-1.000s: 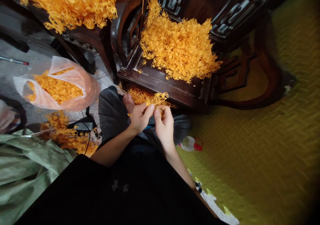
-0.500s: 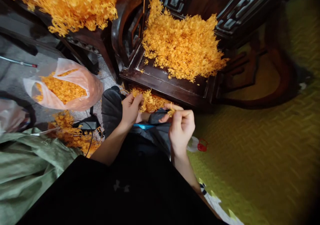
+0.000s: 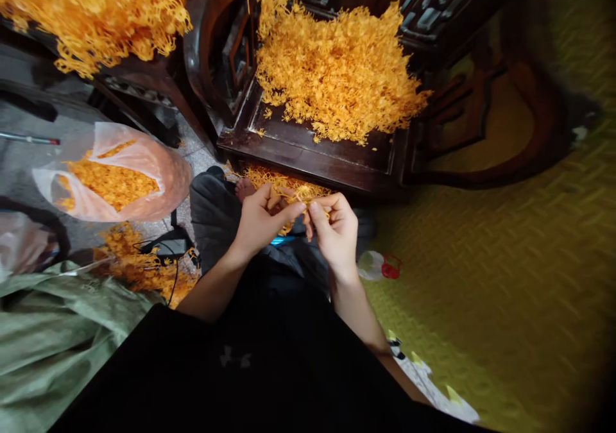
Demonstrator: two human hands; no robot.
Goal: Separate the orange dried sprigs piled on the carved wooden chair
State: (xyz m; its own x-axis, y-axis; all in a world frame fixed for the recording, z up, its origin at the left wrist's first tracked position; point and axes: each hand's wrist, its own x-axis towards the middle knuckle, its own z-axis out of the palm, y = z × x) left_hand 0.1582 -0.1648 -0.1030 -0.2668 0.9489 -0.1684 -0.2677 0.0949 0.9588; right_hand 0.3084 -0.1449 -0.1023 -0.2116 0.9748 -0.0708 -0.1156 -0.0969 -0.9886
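Over my lap, my left hand (image 3: pixel 262 218) and my right hand (image 3: pixel 334 228) meet at the fingertips, both closed on a small orange stringy piece (image 3: pixel 304 195). Just beyond them, more orange pieces (image 3: pixel 272 178) lie below the front edge of a dark wooden chair (image 3: pixel 308 157). A large orange pile (image 3: pixel 337 74) rests on the chair's seat. My fingers partly hide the piece between them.
An open plastic bag (image 3: pixel 173 176) of orange pieces stands on the floor at left, with loose ones (image 3: pixel 139 263) nearer me. Another heap (image 3: pixel 110 16) is at upper left. Green cloth (image 3: pixel 72 337) lies at lower left, a yellow mat (image 3: pixel 481 279) at right.
My hands have come together from apart, and the fingertips now meet at the orange piece. The view has shifted, so the chair and piles sit further left and higher.
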